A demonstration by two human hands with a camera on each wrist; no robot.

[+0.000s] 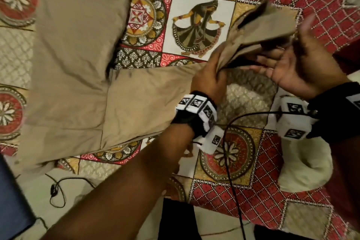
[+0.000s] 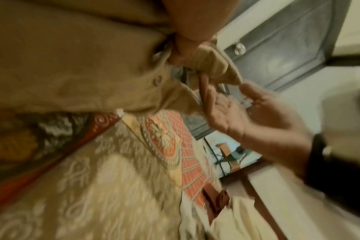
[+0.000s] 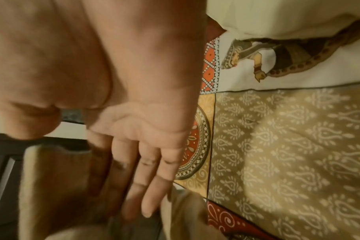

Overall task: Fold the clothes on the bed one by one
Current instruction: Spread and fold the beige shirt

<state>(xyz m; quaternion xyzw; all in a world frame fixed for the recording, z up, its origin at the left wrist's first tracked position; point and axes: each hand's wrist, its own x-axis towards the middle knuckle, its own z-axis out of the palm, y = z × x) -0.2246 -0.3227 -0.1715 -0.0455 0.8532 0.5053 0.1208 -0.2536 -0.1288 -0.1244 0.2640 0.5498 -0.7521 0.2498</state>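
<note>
Two hands meet at one raised end of the tan trousers (image 1: pixel 74 76), and we read that as the start of straightening the garment before any fold goes in. Most of the trousers lie spread across the left half of the patterned bedspread (image 1: pixel 202 25), one broad part running up and away and another stretching toward us, so only the end being worked is lifted clear of the bed. We judge it is held up there so the opening can be pulled flat and the edges matched.

Our left hand (image 1: pixel 209 76) has its fingers curled round a bunched fistful of that end, the wrist bent upward and the forearm reaching in from the lower left. In the left wrist view a button (image 2: pixel 157 80) sits on the fabric just beside that grip, which suggests to us this is the waistband.

Our right hand (image 1: pixel 292 64) is spread with the palm turned up, its straight fingers (image 3: pixel 148 183) slid in under the lifted flap; it supports the cloth and does not pinch it. Motion blur keeps us from telling exactly how far the fingers reach inside.

A cream cloth (image 1: pixel 305 163) lies near the bed's edge below the right wrist.
</note>
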